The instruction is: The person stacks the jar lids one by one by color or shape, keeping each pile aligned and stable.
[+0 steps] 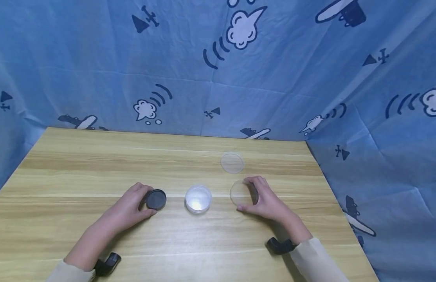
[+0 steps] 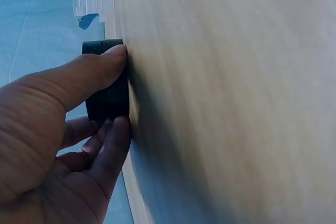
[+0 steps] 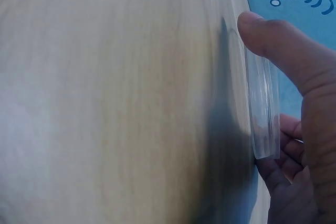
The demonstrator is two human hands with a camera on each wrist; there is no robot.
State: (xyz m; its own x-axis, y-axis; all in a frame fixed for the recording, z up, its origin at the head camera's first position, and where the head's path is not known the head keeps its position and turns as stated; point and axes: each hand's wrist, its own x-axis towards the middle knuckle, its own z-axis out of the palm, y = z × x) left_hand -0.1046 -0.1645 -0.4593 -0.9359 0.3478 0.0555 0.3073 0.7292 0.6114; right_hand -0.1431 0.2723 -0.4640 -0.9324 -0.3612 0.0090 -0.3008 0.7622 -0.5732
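Note:
My left hand (image 1: pixel 133 205) grips a black round piece like a small shallow tin (image 1: pixel 156 199), thumb on the near side and fingers on the far side. A seam around its side shows in the left wrist view, where the black piece (image 2: pixel 107 98) is right at the tabletop. On the right, my right hand (image 1: pixel 269 201) holds a clear petri dish (image 1: pixel 242 192) by its edge between thumb and fingers. Seen edge-on in the right wrist view, the dish (image 3: pixel 262 108) lies low against the table. Between the hands sits a stack of clear round dishes (image 1: pixel 198 199).
Behind the right hand, a thin clear disc (image 1: pixel 232 163) lies flat on the wooden table (image 1: pixel 98 168). A blue patterned cloth (image 1: pixel 182 70) hangs along the table's back and right edges. Each wrist wears a black camera mount (image 1: pixel 280 246).

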